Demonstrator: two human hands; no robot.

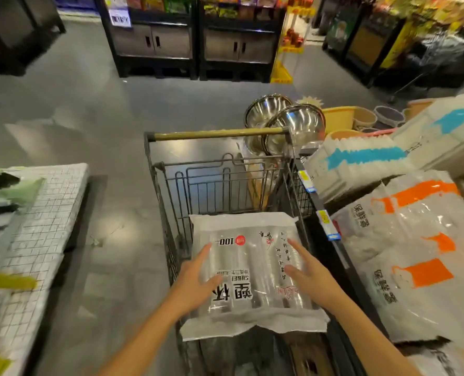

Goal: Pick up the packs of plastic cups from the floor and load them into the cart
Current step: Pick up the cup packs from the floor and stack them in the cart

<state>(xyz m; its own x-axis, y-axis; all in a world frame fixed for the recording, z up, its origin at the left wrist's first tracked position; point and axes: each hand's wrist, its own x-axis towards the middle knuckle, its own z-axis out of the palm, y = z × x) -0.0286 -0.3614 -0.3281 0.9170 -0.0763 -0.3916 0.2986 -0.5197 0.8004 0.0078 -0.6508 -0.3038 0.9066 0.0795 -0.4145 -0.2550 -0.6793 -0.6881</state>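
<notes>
Left grip [198, 278]: fingers straight and spread, the palm against the near-left side of the pack and the thumb lying over its top face. Nothing is curled round it.
Right grip [310, 278]: the mirror of the left, with flat fingers fanned on the pack's right side. It presses rather than clasps.
Pack [252, 267]: a clear bag of plastic cups with black print, lying flat and level between both palms at the top of the cart's near end. Its near flap hangs over the edge.
Cart [225, 185]: a wire basket with its handle at the far end. The far half shows only bare wire and the floor through it.
Under the pack: dark, glossy shapes. Whether these are more packs cannot be told.
Floor [111, 240]: grey, with no packs of cups lying on the part in view.
Done: by the look of it, one pack is lifted and brought to the cart.
Remaining: judging from the pose, lowering this pack and letting go. Whether more wait out of view is unknown.
Nearby: steel bowls [293, 123] beyond the handle, and printed bags [415, 267] stacked on the right.
</notes>
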